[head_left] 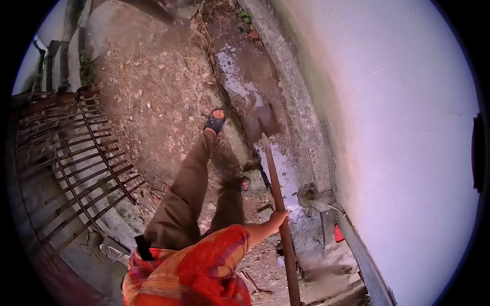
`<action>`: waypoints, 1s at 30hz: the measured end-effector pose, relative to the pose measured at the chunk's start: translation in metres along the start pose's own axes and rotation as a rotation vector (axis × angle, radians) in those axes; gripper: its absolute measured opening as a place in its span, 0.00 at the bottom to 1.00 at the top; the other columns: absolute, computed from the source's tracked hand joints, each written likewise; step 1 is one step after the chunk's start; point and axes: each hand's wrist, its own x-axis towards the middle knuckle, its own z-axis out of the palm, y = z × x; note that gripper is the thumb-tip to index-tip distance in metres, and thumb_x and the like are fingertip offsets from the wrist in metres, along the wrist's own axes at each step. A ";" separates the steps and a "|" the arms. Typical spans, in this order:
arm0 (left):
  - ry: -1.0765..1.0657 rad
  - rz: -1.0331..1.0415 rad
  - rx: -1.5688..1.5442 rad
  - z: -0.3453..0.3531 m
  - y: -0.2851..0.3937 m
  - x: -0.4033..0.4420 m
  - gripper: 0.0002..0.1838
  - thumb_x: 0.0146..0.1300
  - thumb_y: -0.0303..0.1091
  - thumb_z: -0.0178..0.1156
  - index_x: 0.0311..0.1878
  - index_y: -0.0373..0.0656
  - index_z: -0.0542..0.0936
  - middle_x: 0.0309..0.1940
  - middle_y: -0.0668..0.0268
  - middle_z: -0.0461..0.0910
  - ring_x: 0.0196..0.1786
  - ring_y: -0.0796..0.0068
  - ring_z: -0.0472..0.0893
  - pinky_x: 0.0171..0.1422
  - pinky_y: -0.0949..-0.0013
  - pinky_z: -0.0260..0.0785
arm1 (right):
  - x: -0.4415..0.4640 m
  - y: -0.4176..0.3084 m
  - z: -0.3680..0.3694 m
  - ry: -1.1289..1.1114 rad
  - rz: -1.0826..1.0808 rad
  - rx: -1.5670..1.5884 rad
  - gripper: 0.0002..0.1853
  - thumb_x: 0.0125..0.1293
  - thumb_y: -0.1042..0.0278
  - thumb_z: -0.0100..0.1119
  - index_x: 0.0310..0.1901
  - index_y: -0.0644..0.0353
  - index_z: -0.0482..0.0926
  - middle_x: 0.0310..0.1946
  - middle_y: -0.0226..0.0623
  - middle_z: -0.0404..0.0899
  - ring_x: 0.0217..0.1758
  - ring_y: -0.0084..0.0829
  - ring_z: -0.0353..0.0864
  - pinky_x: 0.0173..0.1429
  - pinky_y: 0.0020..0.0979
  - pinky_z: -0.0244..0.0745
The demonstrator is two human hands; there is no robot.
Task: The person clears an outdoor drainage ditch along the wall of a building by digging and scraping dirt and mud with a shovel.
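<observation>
My left hand (278,220) reaches across my body from a red and orange checked sleeve. Its fingers are closed around the long wooden handle of a shovel (274,176). The shovel's flat, rusty blade (261,122) lies in a narrow drain channel (280,158), over a wet, pale patch. The upper end of the handle runs out of view at the bottom. My right hand is out of view.
My sandalled feet (216,120) stand on rubble-strewn dirt (153,97) beside the channel. A white wall (403,143) rises along the right, with a pipe (365,250) near its base. To the left is a rusty metal grille (84,158).
</observation>
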 end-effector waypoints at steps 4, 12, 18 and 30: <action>-0.019 0.110 -0.047 0.010 0.003 0.045 0.08 0.53 0.34 0.57 0.28 0.42 0.70 0.21 0.66 0.72 0.25 0.72 0.75 0.29 0.67 0.70 | 0.063 0.008 0.012 0.190 -0.023 -0.109 0.18 0.49 0.62 0.54 0.45 0.42 0.70 0.26 0.44 0.78 0.28 0.51 0.76 0.32 0.47 0.72; 0.140 0.157 0.248 -0.008 -0.006 0.079 0.12 0.57 0.37 0.55 0.24 0.41 0.69 0.20 0.65 0.71 0.27 0.70 0.74 0.32 0.60 0.66 | 0.128 0.038 0.053 0.170 -0.215 -0.063 0.21 0.46 0.61 0.57 0.45 0.47 0.70 0.24 0.44 0.77 0.26 0.50 0.76 0.30 0.48 0.71; 0.119 0.244 0.252 -0.007 -0.012 0.093 0.09 0.55 0.34 0.55 0.24 0.41 0.69 0.19 0.64 0.71 0.24 0.71 0.74 0.30 0.63 0.68 | 0.186 0.052 0.109 0.333 -0.255 0.009 0.25 0.46 0.59 0.58 0.49 0.47 0.69 0.22 0.44 0.77 0.23 0.50 0.75 0.27 0.46 0.70; 0.083 0.330 0.233 -0.040 0.033 0.130 0.08 0.52 0.34 0.55 0.26 0.39 0.71 0.19 0.63 0.72 0.21 0.70 0.74 0.25 0.67 0.69 | 0.217 -0.003 0.106 0.215 -0.256 -0.023 0.15 0.47 0.66 0.55 0.39 0.58 0.69 0.21 0.49 0.76 0.26 0.49 0.77 0.30 0.47 0.70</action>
